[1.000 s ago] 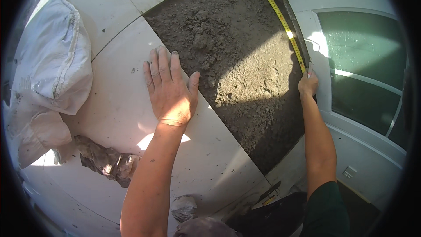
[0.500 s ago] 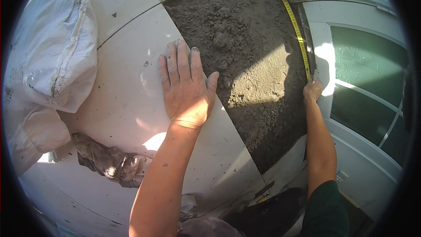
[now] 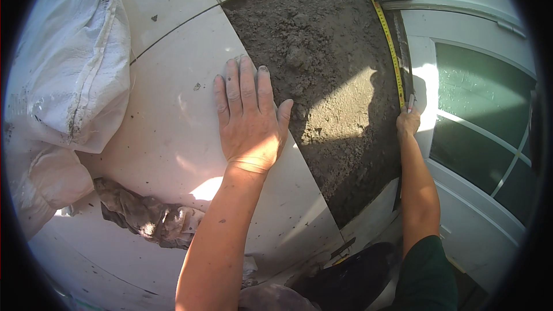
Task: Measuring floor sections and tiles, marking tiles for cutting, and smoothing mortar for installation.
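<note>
My left hand (image 3: 250, 118) lies flat on a large pale tile (image 3: 190, 98), fingers stretched out and dusty, close to the tile's edge. Beside it is a bed of rough grey mortar (image 3: 322, 75), partly sunlit. A yellow tape measure (image 3: 389, 40) stretches along the bed's right side, from a dark corner at the far end to my right hand (image 3: 408, 121). The fingers of that hand are closed around the tape's near end; its case cannot be seen. A slim white-and-red stick, perhaps a marker (image 3: 411, 102), pokes up from the same hand.
A white woven sack (image 3: 78, 63) slumps at the left, with a crumpled dirty cloth (image 3: 147, 216) nearer me. On the right stands a white-framed door with green glass panes (image 3: 481, 83). A dark strip (image 3: 403, 52) runs between mortar and door. My dark-clad knee (image 3: 351, 276) is at the bottom.
The whole view has shifted slightly. My left hand stays flat on the tile and my right hand keeps its hold on the tape, with little other movement.
</note>
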Action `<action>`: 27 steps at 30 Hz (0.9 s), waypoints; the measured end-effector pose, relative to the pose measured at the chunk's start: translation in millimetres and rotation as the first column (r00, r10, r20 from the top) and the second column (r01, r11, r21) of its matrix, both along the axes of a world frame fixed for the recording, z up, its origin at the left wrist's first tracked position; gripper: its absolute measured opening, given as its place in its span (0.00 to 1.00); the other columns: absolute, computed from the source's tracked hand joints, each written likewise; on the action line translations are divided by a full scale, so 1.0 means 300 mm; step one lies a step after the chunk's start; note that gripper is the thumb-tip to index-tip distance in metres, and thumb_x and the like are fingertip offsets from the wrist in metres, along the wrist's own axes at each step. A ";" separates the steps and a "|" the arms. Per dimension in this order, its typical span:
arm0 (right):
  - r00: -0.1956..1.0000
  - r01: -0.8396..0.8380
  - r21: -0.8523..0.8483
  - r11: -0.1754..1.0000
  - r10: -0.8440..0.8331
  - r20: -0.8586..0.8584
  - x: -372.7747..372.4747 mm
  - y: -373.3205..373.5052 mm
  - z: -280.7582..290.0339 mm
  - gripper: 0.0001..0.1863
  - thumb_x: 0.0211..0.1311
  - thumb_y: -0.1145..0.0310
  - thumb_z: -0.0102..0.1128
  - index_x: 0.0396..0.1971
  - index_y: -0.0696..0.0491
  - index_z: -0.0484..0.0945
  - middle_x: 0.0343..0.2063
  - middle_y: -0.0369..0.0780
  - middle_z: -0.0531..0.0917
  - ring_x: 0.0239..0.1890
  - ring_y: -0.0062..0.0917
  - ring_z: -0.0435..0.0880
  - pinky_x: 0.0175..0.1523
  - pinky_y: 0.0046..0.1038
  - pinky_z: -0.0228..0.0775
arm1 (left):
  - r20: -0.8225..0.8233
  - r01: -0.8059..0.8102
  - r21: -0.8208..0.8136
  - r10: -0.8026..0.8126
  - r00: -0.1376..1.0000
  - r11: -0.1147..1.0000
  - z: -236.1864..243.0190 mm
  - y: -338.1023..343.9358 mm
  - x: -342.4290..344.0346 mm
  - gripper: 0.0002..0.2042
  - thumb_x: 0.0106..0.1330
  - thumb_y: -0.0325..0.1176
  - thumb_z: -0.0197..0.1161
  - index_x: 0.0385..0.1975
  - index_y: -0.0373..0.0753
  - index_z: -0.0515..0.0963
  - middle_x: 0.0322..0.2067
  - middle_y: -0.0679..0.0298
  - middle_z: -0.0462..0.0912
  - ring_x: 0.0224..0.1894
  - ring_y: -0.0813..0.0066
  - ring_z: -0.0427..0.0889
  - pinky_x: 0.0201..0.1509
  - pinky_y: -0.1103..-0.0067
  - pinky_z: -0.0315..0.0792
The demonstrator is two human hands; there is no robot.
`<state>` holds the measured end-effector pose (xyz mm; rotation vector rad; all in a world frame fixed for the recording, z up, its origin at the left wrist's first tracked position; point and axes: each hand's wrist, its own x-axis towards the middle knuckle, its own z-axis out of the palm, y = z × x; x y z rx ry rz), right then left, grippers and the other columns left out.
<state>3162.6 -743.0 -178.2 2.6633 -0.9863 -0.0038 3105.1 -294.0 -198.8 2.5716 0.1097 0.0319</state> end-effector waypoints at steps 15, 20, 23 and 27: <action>0.990 -0.055 0.093 0.994 0.042 0.137 -0.044 0.024 0.062 0.13 0.63 0.61 0.60 0.44 0.50 0.81 0.35 0.50 0.84 0.41 0.50 0.82 0.46 0.45 0.72 | 0.045 0.026 0.051 -0.028 0.999 0.998 0.017 -0.018 -0.005 0.29 0.68 0.48 0.57 0.62 0.35 0.64 0.69 0.51 0.56 0.74 0.53 0.47 0.77 0.59 0.40; 0.958 -0.278 0.237 0.931 0.248 0.147 -0.280 0.109 0.282 0.11 0.63 0.67 0.56 0.44 0.51 0.79 0.34 0.50 0.83 0.40 0.49 0.82 0.42 0.46 0.72 | 0.095 0.010 0.177 -0.027 0.995 0.984 0.002 -0.059 -0.006 0.29 0.69 0.48 0.55 0.63 0.34 0.63 0.68 0.51 0.59 0.73 0.54 0.51 0.77 0.60 0.42; 0.917 -0.395 0.364 0.843 0.384 0.107 -0.542 0.148 0.504 0.08 0.61 0.70 0.55 0.39 0.51 0.78 0.32 0.48 0.82 0.37 0.49 0.80 0.39 0.45 0.71 | 0.146 0.001 0.244 -0.038 0.989 0.970 -0.008 -0.023 -0.024 0.30 0.70 0.51 0.52 0.63 0.33 0.63 0.67 0.50 0.61 0.73 0.53 0.52 0.76 0.60 0.43; 0.883 -0.445 0.421 0.791 0.467 0.057 -1.025 0.126 0.860 0.09 0.56 0.71 0.60 0.37 0.56 0.79 0.28 0.44 0.82 0.29 0.41 0.82 0.36 0.38 0.74 | 0.184 -0.026 0.167 -0.005 0.983 0.986 -0.068 -0.062 -0.014 0.30 0.72 0.50 0.48 0.62 0.29 0.64 0.65 0.47 0.63 0.70 0.51 0.56 0.74 0.61 0.49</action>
